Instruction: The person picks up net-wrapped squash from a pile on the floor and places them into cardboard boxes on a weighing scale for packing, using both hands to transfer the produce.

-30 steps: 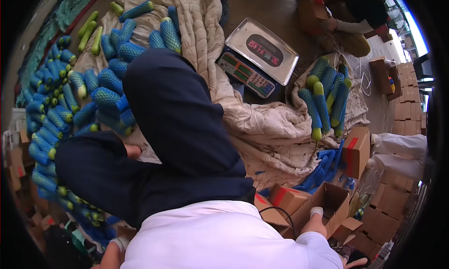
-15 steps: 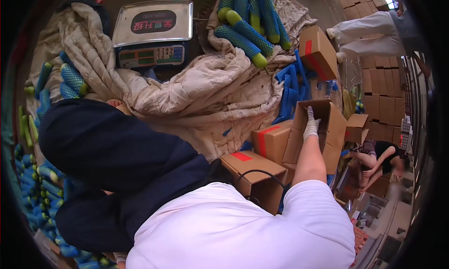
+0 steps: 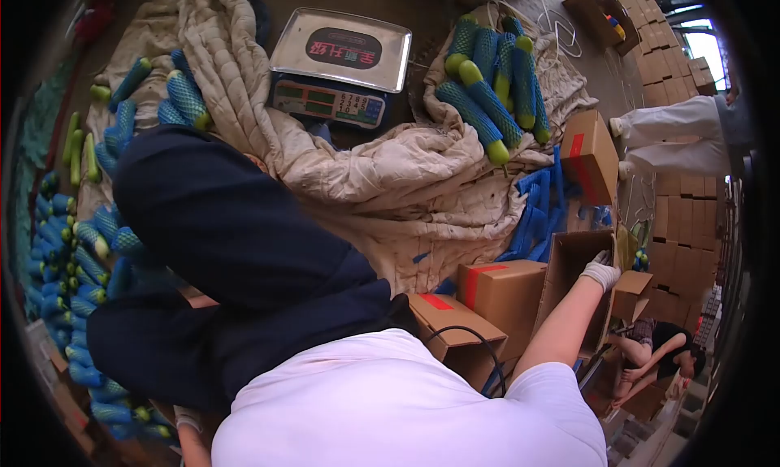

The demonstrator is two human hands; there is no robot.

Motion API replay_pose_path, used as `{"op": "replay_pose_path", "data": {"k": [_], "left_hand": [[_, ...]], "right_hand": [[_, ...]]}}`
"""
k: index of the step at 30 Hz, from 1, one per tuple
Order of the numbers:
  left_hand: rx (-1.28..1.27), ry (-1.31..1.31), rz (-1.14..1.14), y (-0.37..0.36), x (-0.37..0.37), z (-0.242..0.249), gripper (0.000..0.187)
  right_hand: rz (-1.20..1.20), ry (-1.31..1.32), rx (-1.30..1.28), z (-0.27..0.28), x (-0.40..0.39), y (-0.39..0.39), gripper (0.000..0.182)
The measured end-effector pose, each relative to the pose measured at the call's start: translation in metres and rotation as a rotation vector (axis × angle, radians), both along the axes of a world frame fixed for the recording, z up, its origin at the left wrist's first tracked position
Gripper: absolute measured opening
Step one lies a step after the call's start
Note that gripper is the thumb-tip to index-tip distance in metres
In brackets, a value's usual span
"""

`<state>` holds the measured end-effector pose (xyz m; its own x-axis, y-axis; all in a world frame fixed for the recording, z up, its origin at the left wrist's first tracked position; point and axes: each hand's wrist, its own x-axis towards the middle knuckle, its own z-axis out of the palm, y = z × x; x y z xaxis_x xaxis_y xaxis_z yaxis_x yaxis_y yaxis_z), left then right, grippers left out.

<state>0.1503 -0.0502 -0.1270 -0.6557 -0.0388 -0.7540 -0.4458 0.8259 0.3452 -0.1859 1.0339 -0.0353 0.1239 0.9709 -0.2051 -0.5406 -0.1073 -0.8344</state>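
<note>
In the head view, the right hand (image 3: pixel 600 272), in a pale glove, is at the right side wall of an open carton (image 3: pixel 561 276). Its grip is closed on that wall near the upper edge, with the fingers bent over the cardboard. The open carton lies at the right end of the quilt (image 3: pixel 382 191), its dark interior facing up. The left hand (image 3: pixel 188 419), also gloved, shows only in part at the lower left, low beside the dark trousers (image 3: pixel 236 223); whether its grip is open or closed, I cannot tell.

Just left of the open carton are 2 more cartons with red tape: a closed-looking carton (image 3: pixel 504 292) and a nearer carton (image 3: pixel 455 325), with a thin black cable (image 3: pixel 475 330) looping over the latter. Above the open carton are loose blue foam nets (image 3: pixel 536 207) and a tilted carton (image 3: pixel 591 157) with a red strip. A smaller carton (image 3: pixel 631 295) is just to its right.

A digital scale (image 3: pixel 337 65) is beyond the quilt. To its right, a cluster of green vegetables (image 3: pixel 496 85) in blue nets lies on the cloth; a large pile of netted vegetables (image 3: pixel 69 304) spreads down the left side. At the right, 1 person (image 3: pixel 662 357) sits and another person (image 3: pixel 678 134) in pale trousers is partly visible.
</note>
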Motion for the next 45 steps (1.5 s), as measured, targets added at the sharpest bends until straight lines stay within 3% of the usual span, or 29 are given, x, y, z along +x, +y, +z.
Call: {"op": "replay_pose_path", "data": {"k": [4, 7, 8, 10, 12, 13, 14, 15, 16, 18, 19, 20, 22, 23, 25, 26, 27, 29, 30, 31, 32, 33, 34, 36, 37, 38, 41, 43, 45], "left_hand": [[0.028, 0.111, 0.171, 0.008, 0.022, -0.011, 0.042], [0.046, 0.193, 0.282, 0.035, -0.015, -0.023, 0.043], [0.052, 0.221, 0.315, 0.038, -0.019, -0.026, 0.044], [0.070, 0.279, 0.380, 0.048, -0.003, -0.028, 0.045], [0.119, 0.275, 0.460, 0.060, 0.003, -0.031, 0.048], [0.174, 0.266, 0.510, 0.071, 0.000, -0.027, 0.050], [0.158, 0.275, 0.569, 0.092, -0.023, -0.010, 0.050], [-0.145, 0.072, 0.294, 0.116, -0.058, 0.017, 0.049], [-0.427, -0.170, 0.029, 0.131, -0.061, 0.038, 0.048], [-0.538, -0.067, 0.212, 0.143, -0.006, -0.006, 0.034], [-0.570, -0.130, 0.389, 0.165, -0.011, 0.003, 0.031], [-0.498, -0.275, 0.453, 0.186, -0.077, 0.070, 0.029], [-0.437, -0.332, 0.517, 0.204, -0.098, 0.083, 0.029], [-0.434, -0.348, 0.567, 0.209, -0.110, 0.094, 0.029], [-0.234, -0.395, 0.496, 0.209, -0.127, 0.105, 0.035], [-0.227, -0.397, 0.526, 0.203, -0.120, 0.099, 0.035], [-0.014, -0.238, 0.451, 0.194, -0.111, 0.089, 0.038], [0.334, -0.077, 0.432, 0.164, -0.109, 0.088, 0.041], [0.448, -0.006, 0.429, 0.143, -0.079, 0.046, 0.040], [0.275, -0.146, 0.440, 0.108, -0.110, 0.097, 0.036], [0.627, -0.168, 1.158, 0.086, -0.124, 0.133, 0.032], [0.452, 0.235, 0.914, 0.061, -0.111, 0.122, 0.025], [0.512, 0.157, 1.262, 0.039, -0.119, 0.129, 0.024], [0.437, 0.324, 1.598, 0.002, -0.124, 0.115, 0.024], [0.009, 0.428, 1.430, -0.012, -0.124, 0.098, 0.020], [-0.193, 0.706, 1.301, -0.023, -0.112, 0.057, 0.019], [0.056, 0.588, 1.349, -0.049, -0.100, 0.064, 0.030], [-0.009, 0.568, 1.273, -0.047, -0.081, 0.062, 0.048], [-0.007, 0.541, 1.372, -0.033, -0.067, 0.067, 0.055]], "right_hand": [[0.394, -0.394, 0.190, 0.055, -0.110, -0.155, 0.053], [0.877, -0.776, 0.509, 0.052, -0.177, -0.154, 0.042], [0.972, -0.676, 0.860, 0.078, -0.204, -0.210, 0.040], [1.265, -0.617, 0.933, 0.084, -0.274, -0.240, 0.039], [1.118, -0.945, 1.562, 0.070, -0.343, -0.280, 0.036], [1.151, -0.906, 1.589, 0.067, -0.364, -0.301, 0.036], [1.123, -1.073, 1.820, 0.062, -0.387, -0.329, 0.037], [1.071, -1.214, 2.061, 0.055, -0.412, -0.368, 0.038], [1.152, -1.321, 2.018, 0.069, -0.410, -0.412, 0.036], [1.410, -1.279, 1.942, 0.046, -0.448, -0.431, 0.034], [1.486, -1.124, 2.035, 0.021, -0.477, -0.416, 0.033], [1.707, -1.134, 1.880, 0.015, -0.496, -0.417, 0.033], [1.846, -1.027, 1.814, 0.015, -0.521, -0.416, 0.025], [2.098, -0.859, 1.261, 0.005, -0.541, -0.413, 0.025], [1.924, -1.455, 1.826, 0.042, -0.546, -0.423, 0.034], [1.666, -1.479, 1.982, 0.058, -0.527, -0.447, 0.041], [1.397, -1.485, 2.111, 0.069, -0.520, -0.464, 0.049], [1.453, -1.143, 2.190, 0.078, -0.544, -0.486, 0.059], [1.595, -1.075, 2.037, 0.097, -0.525, -0.529, 0.058], [1.664, -0.947, 2.044, 0.109, -0.511, -0.563, 0.058], [1.768, -0.797, 2.030, 0.117, -0.499, -0.596, 0.058], [1.863, -0.645, 2.008, 0.125, -0.486, -0.628, 0.057], [1.876, -0.630, 2.026, 0.134, -0.472, -0.661, 0.057], [1.989, -0.536, 2.148, 0.149, -0.437, -0.728, 0.057], [1.999, -0.522, 2.161, 0.152, -0.416, -0.759, 0.057], [2.048, -0.463, 2.241, 0.155, -0.394, -0.788, 0.058], [2.027, -0.372, 2.488, 0.154, -0.356, -0.856, 0.060], [2.086, -0.322, 2.589, 0.144, -0.351, -0.880, 0.061], [2.057, -0.328, 2.638, 0.134, -0.342, -0.904, 0.062]]}}
